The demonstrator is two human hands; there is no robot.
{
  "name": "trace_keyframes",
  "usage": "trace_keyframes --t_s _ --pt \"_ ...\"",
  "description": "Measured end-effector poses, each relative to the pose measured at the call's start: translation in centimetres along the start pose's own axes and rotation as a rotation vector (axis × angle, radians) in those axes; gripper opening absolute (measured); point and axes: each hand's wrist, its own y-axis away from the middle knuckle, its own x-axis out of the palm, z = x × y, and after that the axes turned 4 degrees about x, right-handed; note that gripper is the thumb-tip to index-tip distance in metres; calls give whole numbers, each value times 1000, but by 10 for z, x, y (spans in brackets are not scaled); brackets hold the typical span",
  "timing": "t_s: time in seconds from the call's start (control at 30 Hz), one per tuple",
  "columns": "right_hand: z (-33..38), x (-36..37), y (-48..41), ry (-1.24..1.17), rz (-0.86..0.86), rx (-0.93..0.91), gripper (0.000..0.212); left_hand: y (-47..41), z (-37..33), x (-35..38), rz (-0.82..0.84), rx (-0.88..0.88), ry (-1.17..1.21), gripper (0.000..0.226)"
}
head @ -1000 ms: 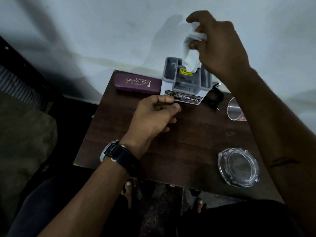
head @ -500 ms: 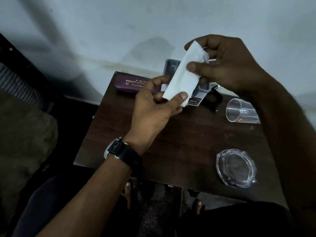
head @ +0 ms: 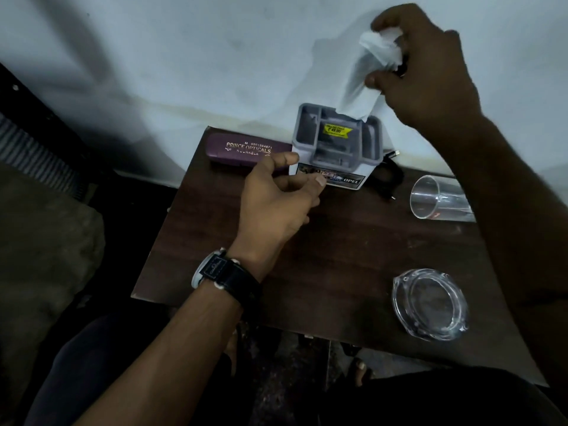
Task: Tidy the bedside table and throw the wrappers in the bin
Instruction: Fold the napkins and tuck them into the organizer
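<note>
Upper right, the grip of the right hand [head: 430, 66] clamps a crumpled white wrapper [head: 365, 84] above the grey organiser [head: 307, 139], which bears a yellow price sticker [head: 337, 130] inside and "OPEL" in front. The maroon case [head: 246, 149] beside it reads "PRINCE OPTICALS"; the grip of the left hand [head: 276, 201] is loosely apart.

A single head-worn camera looks forward and steeply down at close range onto the dark brown wooden surface [head: 353, 250], with the pale wall [head: 184, 50] behind it filling the top of the view.
</note>
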Motion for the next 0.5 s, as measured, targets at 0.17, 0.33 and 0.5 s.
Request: trace_keyframes --t_s 0.17,0.33,0.5 --pt "-3 13 -2 100 56 -80 46 -1 -1 1 2 -6 -7 39" --pt "-5 28 0 72 88 -51 51 -1 0 -1 14 -6 -23 39" --pt "-4 36 3 20 93 -9 50 -1 -1 -1 17 -3 -34 37"
